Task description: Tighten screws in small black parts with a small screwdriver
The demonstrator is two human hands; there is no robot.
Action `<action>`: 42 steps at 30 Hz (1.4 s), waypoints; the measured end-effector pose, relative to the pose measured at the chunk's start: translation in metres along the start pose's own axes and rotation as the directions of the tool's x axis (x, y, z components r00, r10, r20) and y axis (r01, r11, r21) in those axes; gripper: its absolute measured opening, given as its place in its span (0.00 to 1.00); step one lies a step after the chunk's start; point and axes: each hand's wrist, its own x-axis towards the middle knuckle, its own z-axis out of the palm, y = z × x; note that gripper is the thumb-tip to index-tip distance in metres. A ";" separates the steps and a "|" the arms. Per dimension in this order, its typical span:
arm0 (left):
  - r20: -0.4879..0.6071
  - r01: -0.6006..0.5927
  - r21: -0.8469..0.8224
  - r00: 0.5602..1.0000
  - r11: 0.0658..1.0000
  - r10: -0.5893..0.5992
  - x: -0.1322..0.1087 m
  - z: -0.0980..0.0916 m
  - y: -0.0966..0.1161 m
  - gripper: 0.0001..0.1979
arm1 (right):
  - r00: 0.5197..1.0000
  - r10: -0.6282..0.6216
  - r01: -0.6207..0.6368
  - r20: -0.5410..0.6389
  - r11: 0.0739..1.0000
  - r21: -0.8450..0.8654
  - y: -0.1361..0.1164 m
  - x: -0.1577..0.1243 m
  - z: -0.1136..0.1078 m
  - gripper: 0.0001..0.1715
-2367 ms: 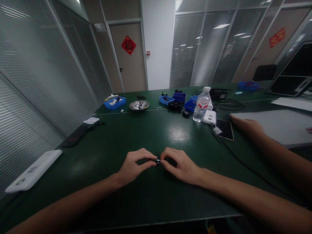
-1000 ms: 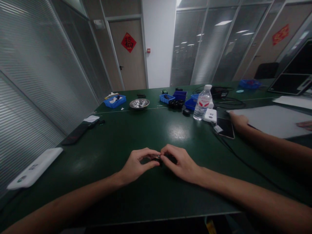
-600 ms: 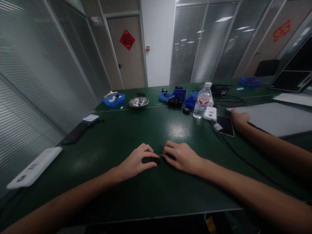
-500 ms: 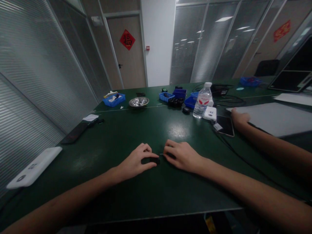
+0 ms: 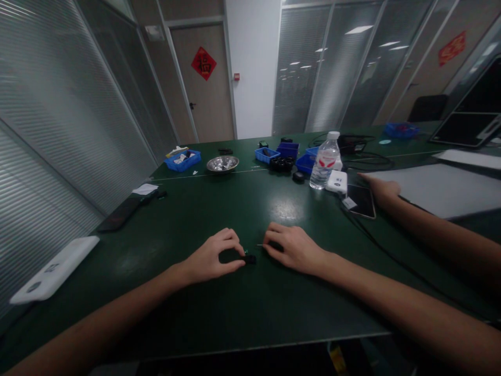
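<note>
Though small, a blocky black piece (image 5: 251, 259)

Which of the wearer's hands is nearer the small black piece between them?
Left. The left hand is at the left end of the small black piece, touching it or nearly so; the right hand is apart, beyond its right end, holding a thin rod.

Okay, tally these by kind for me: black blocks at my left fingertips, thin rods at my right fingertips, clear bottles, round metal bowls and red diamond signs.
Black block by the left hand: 1
Thin rod at the right hand: 1
Clear bottle: 1
Metal bowl: 1
Red diamond signs: 2
Total: 6
</note>
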 end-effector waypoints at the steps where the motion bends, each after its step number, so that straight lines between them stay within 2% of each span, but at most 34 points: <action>1: 0.021 -0.045 0.008 0.999 0.999 0.045 -0.001 -0.001 0.001 0.09 | 1.000 0.004 -0.004 0.001 1.000 0.000 0.000 0.000 0.000 0.08; 5: 0.132 -0.195 0.050 0.973 0.980 0.187 -0.003 -0.007 0.003 0.06 | 1.000 0.016 -0.016 0.018 1.000 0.001 0.001 0.000 0.000 0.08; 8: 0.154 -0.203 0.077 0.970 0.976 0.189 -0.003 -0.011 0.002 0.07 | 1.000 0.016 -0.016 0.018 1.000 0.000 0.001 0.000 0.001 0.09; 11: 0.150 -0.171 0.079 0.976 0.982 0.158 -0.002 -0.011 -0.001 0.12 | 1.000 0.017 -0.017 0.010 1.000 -0.002 0.001 0.000 0.001 0.09; 14: 0.126 -0.115 0.084 0.987 0.990 0.104 -0.001 -0.010 -0.004 0.24 | 1.000 0.013 -0.013 0.007 1.000 0.002 0.002 -0.001 0.002 0.08; 17: 0.103 -0.047 0.147 0.994 0.988 0.032 0.000 -0.008 -0.007 0.47 | 1.000 0.014 -0.014 0.014 1.000 0.005 0.002 -0.001 0.002 0.08; 19: 0.136 -0.020 0.211 0.991 0.977 -0.009 0.002 -0.006 -0.009 0.58 | 1.000 0.017 -0.018 0.019 1.000 0.010 0.002 -0.001 0.001 0.08; 20: 0.172 -0.022 0.238 0.985 0.971 -0.020 0.003 -0.005 -0.010 0.60 | 1.000 0.019 -0.019 0.022 1.000 0.014 0.001 -0.001 0.001 0.09; 24: 0.305 -0.065 0.292 0.952 0.954 -0.028 0.006 0.001 -0.016 0.58 | 0.999 0.022 -0.023 0.025 1.000 0.018 0.000 0.000 0.000 0.09; 30: 0.263 -0.073 0.310 0.965 0.948 -0.012 0.005 0.003 -0.020 0.57 | 0.999 0.020 -0.020 0.028 1.000 0.013 -0.001 0.000 -0.001 0.09; 35: 0.198 -0.083 0.284 0.980 0.955 0.027 0.003 -0.001 -0.012 0.54 | 0.999 0.023 -0.024 0.028 1.000 0.017 -0.001 0.001 -0.001 0.09; 38: 0.115 -0.114 0.246 0.989 0.963 0.088 0.000 -0.003 -0.005 0.41 | 0.999 0.020 -0.020 0.025 1.000 0.010 0.000 0.001 -0.001 0.08; 42: 0.093 -0.158 0.256 0.986 0.954 0.138 -0.001 -0.001 0.001 0.27 | 0.999 0.020 -0.021 0.030 1.000 0.010 0.001 0.001 -0.001 0.08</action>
